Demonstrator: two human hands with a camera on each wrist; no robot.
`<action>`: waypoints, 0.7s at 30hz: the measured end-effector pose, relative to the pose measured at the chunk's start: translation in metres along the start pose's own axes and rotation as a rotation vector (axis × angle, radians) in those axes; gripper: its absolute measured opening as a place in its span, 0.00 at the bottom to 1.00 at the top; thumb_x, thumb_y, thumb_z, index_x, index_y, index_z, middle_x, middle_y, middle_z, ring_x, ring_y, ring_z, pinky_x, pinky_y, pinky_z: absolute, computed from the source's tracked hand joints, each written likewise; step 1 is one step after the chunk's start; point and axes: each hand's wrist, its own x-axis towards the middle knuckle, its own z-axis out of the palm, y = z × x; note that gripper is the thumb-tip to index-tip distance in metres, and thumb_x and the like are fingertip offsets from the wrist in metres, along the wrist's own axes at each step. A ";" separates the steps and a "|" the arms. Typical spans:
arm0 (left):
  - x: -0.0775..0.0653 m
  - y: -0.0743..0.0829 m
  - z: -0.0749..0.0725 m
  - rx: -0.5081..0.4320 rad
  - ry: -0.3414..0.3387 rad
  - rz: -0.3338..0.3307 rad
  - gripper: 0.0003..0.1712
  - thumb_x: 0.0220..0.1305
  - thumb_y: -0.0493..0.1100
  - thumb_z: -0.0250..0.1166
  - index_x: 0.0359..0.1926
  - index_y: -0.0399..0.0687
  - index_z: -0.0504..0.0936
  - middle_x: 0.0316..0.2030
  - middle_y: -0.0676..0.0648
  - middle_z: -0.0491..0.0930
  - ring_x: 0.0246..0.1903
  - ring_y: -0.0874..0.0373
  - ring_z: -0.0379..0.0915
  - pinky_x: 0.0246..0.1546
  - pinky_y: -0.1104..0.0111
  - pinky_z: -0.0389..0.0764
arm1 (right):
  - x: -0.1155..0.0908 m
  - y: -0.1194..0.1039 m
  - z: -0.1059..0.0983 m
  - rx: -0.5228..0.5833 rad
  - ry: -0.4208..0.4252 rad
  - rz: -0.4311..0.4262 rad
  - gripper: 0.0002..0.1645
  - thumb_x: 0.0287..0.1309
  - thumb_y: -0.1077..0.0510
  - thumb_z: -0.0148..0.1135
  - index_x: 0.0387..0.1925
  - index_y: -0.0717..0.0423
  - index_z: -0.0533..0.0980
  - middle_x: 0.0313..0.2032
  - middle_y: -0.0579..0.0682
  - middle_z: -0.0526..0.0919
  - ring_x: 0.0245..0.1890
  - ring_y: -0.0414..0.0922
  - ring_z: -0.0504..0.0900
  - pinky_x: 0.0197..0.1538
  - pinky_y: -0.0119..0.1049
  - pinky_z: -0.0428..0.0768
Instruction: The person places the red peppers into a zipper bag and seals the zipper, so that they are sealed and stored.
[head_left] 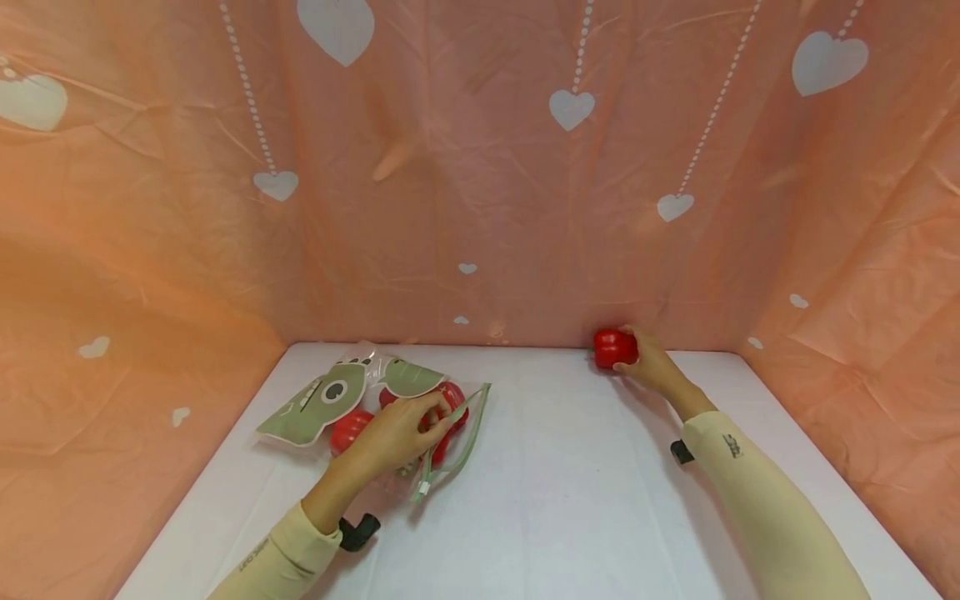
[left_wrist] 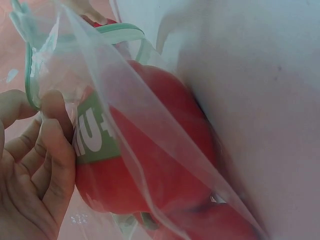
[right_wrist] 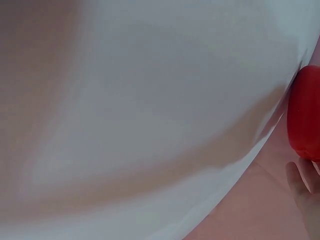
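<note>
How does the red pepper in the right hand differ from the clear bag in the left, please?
The red pepper is opaque and rounded; the clear bag is see-through, limp and printed in green. The bag spreads wider than the pepper. The pepper is uncovered, near the table's far edge; the bag encloses other red things. Both are held: the pepper by the right hand, the bag by the left hand.

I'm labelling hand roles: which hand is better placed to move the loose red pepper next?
Probably the right hand: it grips the red pepper, while the left hand, across the table, holds the bag near its green-edged opening.
</note>
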 end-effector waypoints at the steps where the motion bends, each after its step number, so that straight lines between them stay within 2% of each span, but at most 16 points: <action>1: 0.000 0.000 0.000 -0.001 0.001 0.003 0.06 0.74 0.44 0.70 0.40 0.55 0.80 0.24 0.61 0.76 0.21 0.66 0.70 0.25 0.70 0.76 | 0.000 0.000 0.000 -0.003 -0.002 0.002 0.47 0.66 0.65 0.72 0.77 0.67 0.56 0.74 0.72 0.61 0.75 0.73 0.58 0.73 0.71 0.63; 8: 0.001 0.000 -0.001 0.001 -0.006 -0.008 0.05 0.74 0.43 0.70 0.41 0.54 0.81 0.24 0.60 0.76 0.20 0.66 0.70 0.25 0.71 0.76 | -0.005 -0.001 -0.003 -0.053 0.007 -0.010 0.42 0.70 0.66 0.67 0.77 0.68 0.58 0.73 0.72 0.65 0.74 0.71 0.62 0.75 0.70 0.61; 16: 0.000 0.001 -0.001 0.000 -0.010 -0.011 0.04 0.74 0.43 0.70 0.43 0.51 0.82 0.25 0.59 0.78 0.21 0.66 0.71 0.24 0.71 0.76 | -0.012 -0.012 0.000 -0.131 0.076 -0.065 0.39 0.66 0.64 0.72 0.72 0.73 0.66 0.64 0.73 0.75 0.61 0.70 0.75 0.64 0.65 0.76; 21: 0.000 0.001 0.000 0.009 -0.007 -0.009 0.05 0.74 0.44 0.70 0.43 0.51 0.82 0.25 0.60 0.78 0.22 0.66 0.71 0.26 0.71 0.76 | -0.019 -0.022 0.007 -0.091 0.051 -0.039 0.40 0.66 0.60 0.74 0.72 0.69 0.67 0.63 0.69 0.76 0.63 0.68 0.75 0.64 0.64 0.77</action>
